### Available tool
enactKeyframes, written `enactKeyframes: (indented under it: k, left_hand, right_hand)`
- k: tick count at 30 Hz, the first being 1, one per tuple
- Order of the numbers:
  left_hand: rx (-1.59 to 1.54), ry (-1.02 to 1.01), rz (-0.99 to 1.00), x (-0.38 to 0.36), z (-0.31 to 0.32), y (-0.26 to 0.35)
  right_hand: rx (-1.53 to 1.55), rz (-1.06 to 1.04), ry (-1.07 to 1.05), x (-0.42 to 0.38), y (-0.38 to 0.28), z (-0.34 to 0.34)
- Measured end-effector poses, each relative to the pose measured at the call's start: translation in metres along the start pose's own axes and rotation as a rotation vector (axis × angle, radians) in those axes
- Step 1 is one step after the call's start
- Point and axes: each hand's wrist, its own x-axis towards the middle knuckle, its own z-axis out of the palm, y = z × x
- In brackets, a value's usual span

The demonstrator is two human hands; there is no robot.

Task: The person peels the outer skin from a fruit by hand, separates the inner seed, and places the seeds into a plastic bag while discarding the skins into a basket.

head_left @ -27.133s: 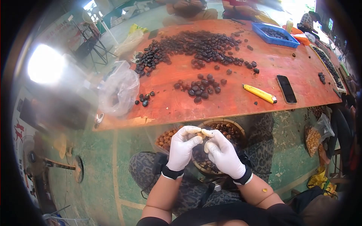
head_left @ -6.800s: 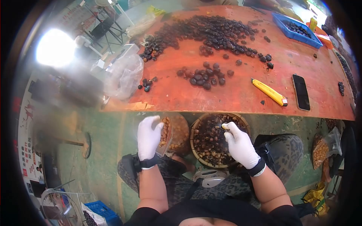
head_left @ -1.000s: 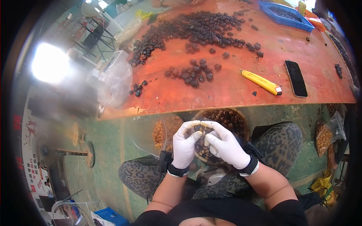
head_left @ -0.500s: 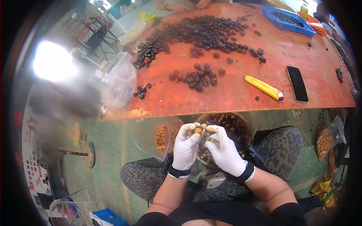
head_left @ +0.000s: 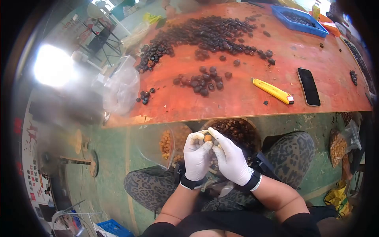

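Observation:
My left hand (head_left: 196, 158), in a white glove with yellow-stained fingertips, is closed around a small round orange-brown nut (head_left: 208, 138). My right hand (head_left: 231, 160), also gloved, has its fingers pressed against the same nut from the right. Both hands meet just below the table's near edge. Behind them a round basket (head_left: 258, 136) holds dark shells and is partly covered by the right hand. To the left of the hands, a clear bag (head_left: 148, 148) lies by peeled yellow-orange nuts (head_left: 167, 144).
The red table (head_left: 166, 94) bears a large pile of dark nuts (head_left: 201, 33), a yellow cutter (head_left: 272, 91), a phone (head_left: 309, 87) and a blue tray (head_left: 298, 19). A plastic bag (head_left: 122, 89) hangs at its left edge. Another person's hand (head_left: 169, 8) shows across the table.
My right fingers have straightened somewhat and closed in against the nut, nearer my left hand. The view has shifted slightly. The other person's hands have moved, with less of them visible.

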Motion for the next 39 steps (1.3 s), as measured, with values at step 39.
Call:
enactKeyframes:
  k: [39]
  left_hand:
    - [0.097,-0.034,-0.047,0.004,-0.006,0.021]
  right_hand:
    - [0.151,0.087,-0.145,0.005,-0.008,-0.020]
